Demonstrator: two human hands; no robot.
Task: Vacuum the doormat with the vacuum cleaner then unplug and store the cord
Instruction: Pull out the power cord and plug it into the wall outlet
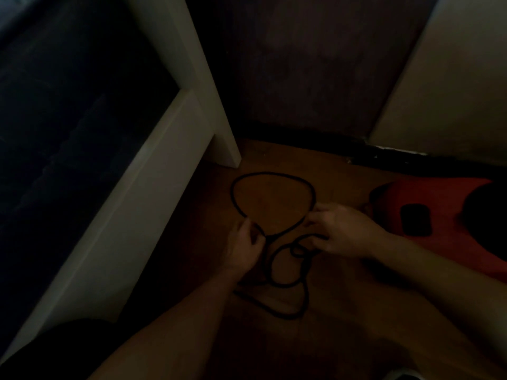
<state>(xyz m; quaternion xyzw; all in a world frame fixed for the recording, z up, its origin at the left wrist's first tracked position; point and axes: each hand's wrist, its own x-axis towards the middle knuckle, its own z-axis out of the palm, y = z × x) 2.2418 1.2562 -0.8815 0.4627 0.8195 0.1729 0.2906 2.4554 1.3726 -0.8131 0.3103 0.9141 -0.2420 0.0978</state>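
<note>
Cord (270, 173): black, lying on the floor in the middle of the view; one wide loop opens toward 12 o'clock, and smaller, tangled loops lie toward 6 o'clock

Cord crossing: the strands of the wide loop meet between the two hands, just below the centre of the view

Left hand (247, 248): at 9 o'clock of the crossing; fingers and thumb curled onto the cord where the wide loop narrows, gripping it

Right hand (343, 231): at 3 o'clock of the crossing; fingertips closed on the cord, the upper ones at the right side of the wide loop, the lower ones at the small loops

Forearms: both bare, entering from 6 o'clock and 4 o'clock

Vacuum (444, 198): red body on the floor at 3 o'clock, just beside the right hand; a black patch (415, 219) sits on its top

Floor (274, 204): brown wood, seen through the wide loop and around the cord

Frame (153, 187): white furniture edge running from 11 o'clock to 8 o'clock, with a leg ending near the wide loop; a dark surface (68, 133) lies inside it, too dim to identify

Wall (315, 64): dark, at 12 o'clock, meeting the floor behind the cord

Panel (452, 78): pale, at 2 o'clock, above the vacuum

Light: very dim; fine detail of the cord is lost
</note>
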